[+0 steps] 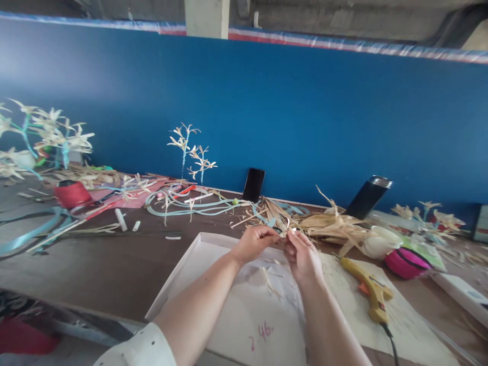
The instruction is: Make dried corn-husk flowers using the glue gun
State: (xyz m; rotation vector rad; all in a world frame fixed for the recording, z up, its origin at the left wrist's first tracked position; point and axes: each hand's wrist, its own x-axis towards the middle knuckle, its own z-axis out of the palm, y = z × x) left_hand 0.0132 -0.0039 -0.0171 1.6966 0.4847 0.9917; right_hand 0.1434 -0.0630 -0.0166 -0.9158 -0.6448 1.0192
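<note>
1. Plainly, "2.46." is handwritten in pink on the white tray [236,330].
2. Above the tray's far edge, the left hand [256,244] and right hand [305,256] meet, fingertips pinching 1 small pale strip [292,230].
3. Lines of text on the paper sheet [415,317] under the yellow glue gun [371,290] are too faint to read.
4. The glue gun's small label is illegible.

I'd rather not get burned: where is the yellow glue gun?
The yellow glue gun lies on the paper sheet, right of the right hand in the head view.
</note>
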